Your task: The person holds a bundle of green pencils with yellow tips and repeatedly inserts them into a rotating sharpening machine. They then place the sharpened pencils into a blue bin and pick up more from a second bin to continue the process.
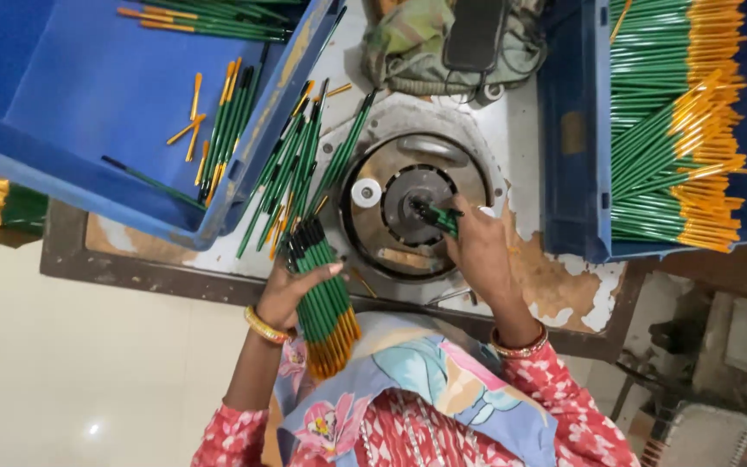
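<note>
Two blue crates (79, 95), one round machine (415, 207), two hands (green pens (326, 294) uncountable).

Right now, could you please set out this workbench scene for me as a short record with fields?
left hand: grips a bundle of green pens, orange ends toward the person
right hand: holds a few green pens at the round metal machine
loose pens: lying on the bench between left bin and machine
left blue bin: a few pens inside
right blue bin: stacked full of pens
behind machine: cloth bag
</note>
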